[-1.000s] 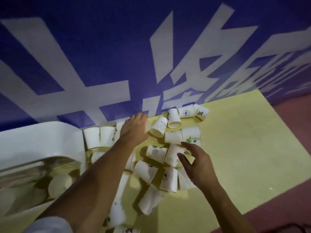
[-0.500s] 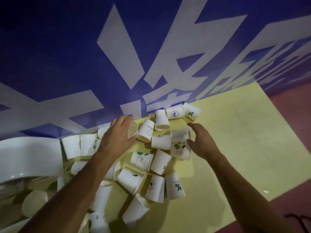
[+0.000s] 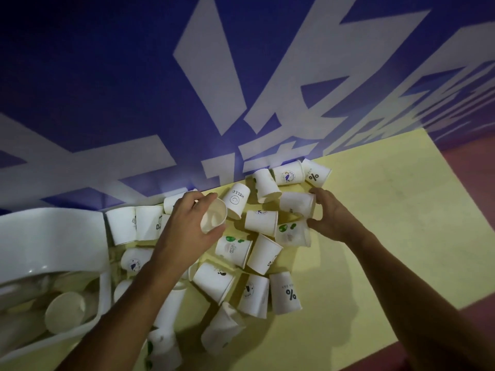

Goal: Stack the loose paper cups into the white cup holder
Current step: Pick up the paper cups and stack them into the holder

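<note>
You are gripping one paper cup (image 3: 213, 216) in your left hand (image 3: 184, 228), its long axis tilting and its mouth pointing up toward you. Your right hand (image 3: 333, 218) is curling round a second cup (image 3: 296, 203) lying on its side. Many loose cups (image 3: 257, 263) are lying scattered on the yellow table (image 3: 375, 236) beside the white cup holder (image 3: 53, 236), so most of the stacking is looking undone.

Seemingly an event space: a blue banner (image 3: 107, 76) with giant white characters fills the upper frame, above a yellow table (image 3: 380, 210) and reddish floor (image 3: 476, 178).
</note>
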Motion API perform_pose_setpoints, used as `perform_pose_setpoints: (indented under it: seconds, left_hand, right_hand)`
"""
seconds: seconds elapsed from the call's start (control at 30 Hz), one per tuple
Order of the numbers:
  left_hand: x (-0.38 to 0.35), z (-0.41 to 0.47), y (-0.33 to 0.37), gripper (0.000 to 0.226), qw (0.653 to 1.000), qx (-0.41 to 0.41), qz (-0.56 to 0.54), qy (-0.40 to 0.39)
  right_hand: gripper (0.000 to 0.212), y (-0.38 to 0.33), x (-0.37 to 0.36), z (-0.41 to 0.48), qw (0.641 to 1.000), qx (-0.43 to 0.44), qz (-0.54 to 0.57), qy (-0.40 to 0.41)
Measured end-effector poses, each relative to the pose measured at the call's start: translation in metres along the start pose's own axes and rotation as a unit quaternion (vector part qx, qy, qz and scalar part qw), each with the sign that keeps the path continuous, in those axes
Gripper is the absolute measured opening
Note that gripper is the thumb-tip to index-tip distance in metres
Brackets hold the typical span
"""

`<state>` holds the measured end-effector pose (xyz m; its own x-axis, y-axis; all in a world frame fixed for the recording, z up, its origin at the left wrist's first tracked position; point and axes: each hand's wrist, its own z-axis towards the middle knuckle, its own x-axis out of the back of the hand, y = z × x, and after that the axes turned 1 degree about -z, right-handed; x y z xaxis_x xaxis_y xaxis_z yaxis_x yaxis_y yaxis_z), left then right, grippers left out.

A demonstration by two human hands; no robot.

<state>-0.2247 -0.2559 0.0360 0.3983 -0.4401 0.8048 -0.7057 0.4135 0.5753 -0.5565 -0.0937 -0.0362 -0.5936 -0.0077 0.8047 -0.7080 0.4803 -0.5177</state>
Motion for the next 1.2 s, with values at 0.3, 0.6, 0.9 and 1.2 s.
perform_pose_setpoints:
  seconds: [0.3, 0.6, 0.9, 1.2]
  left_hand:
    - [0.046, -0.055, -0.009, 0.082, 0.992, 0.061, -0.095, 0.056]
    - [0.102, -0.167, -0.087, 0.078, 0.978, 0.100, -0.122, 0.139]
    - [0.135, -0.246, -0.179, 0.075, 0.964, 0.129, -0.153, 0.174]
    - [0.120, -0.241, -0.211, 0.076, 0.980, 0.099, -0.116, 0.128]
  right_hand:
    - [0.079, -0.099, 0.029, -0.059, 0.983, 0.102, 0.065, 0.140]
    - [0.076, -0.250, -0.034, -0.108, 0.973, 0.159, 0.132, 0.099]
    - [0.069, -0.359, -0.126, -0.142, 0.966, 0.213, 0.137, 0.048]
    - [0.074, -0.383, -0.159, -0.168, 0.974, 0.177, 0.137, 0.036]
